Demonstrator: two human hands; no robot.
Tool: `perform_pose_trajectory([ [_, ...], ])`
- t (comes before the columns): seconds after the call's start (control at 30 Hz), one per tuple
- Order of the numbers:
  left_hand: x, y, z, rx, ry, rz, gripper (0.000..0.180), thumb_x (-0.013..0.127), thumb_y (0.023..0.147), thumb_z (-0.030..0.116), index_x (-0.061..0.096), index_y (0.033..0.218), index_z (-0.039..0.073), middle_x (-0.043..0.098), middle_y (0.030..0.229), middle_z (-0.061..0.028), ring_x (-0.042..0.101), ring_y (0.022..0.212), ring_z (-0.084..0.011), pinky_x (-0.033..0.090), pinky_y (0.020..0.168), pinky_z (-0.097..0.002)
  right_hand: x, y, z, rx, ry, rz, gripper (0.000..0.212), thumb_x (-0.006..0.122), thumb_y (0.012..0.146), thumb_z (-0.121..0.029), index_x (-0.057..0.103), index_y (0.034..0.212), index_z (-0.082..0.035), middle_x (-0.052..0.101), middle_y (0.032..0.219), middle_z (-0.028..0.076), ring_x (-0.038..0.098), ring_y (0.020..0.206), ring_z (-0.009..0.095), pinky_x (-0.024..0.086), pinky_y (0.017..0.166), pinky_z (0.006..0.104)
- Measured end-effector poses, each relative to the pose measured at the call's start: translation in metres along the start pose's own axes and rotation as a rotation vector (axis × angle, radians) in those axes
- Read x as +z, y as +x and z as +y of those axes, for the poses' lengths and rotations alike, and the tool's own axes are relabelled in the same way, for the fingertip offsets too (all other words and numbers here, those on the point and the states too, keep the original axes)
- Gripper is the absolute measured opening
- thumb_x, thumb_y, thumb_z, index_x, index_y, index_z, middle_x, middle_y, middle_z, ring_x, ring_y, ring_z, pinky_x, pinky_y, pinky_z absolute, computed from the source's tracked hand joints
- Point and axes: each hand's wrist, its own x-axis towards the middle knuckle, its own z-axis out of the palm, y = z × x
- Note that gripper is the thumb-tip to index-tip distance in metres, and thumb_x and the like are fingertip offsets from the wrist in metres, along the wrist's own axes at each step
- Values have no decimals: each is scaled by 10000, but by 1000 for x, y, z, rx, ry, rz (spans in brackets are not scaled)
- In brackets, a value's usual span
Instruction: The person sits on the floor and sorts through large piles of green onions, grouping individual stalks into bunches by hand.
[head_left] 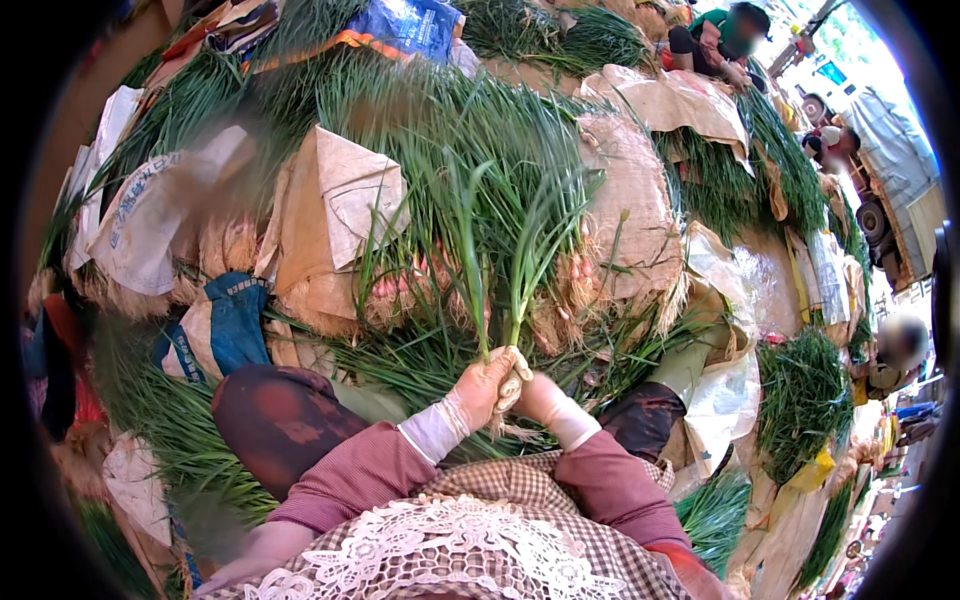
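Observation:
In front of my lap my two hands meet. Two slim bunches of green onions [518, 285] rise from between them, leaves fanning up and apart. My left hand [482, 388] is closed around the stalks, its thumb side up. Against it, my right hand [541, 400] is closed on the lower part of the same green onions; some of its fingers are hidden. Pale roots show just under the hands. Beyond them lies a big heap of green onions [450, 150], with pinkish bulbs [400, 283] toward me.
Burlap sacking [630, 210] lies right of the heap, a folded beige sack [350, 190] on its left. A blue and white bag [228, 325] is beside my left knee. Loose leaves cover the ground around my legs. Another person [720, 40] crouches at the far right; a truck [895, 170] stands beyond.

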Motion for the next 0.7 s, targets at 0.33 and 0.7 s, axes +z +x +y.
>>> perform_pose_trajectory([
  [0.33,2,-15,13,-185,-198,-241,469,320,863,386,500,949,-39,387,504,-3,403,415,-124,339,383,-215,-68,-12,-9,131,1632,212,308,454,838,-282,543,941,-6,581,853,93,555,761,148,441,732,274],
  [0.7,14,-30,1,-200,-399,-491,586,347,833,449,480,1003,-96,487,504,-32,473,370,-141,392,326,-219,-93,14,-70,12,1513,259,280,433,858,-266,551,915,-19,333,520,-72,255,415,25,230,379,189],
])
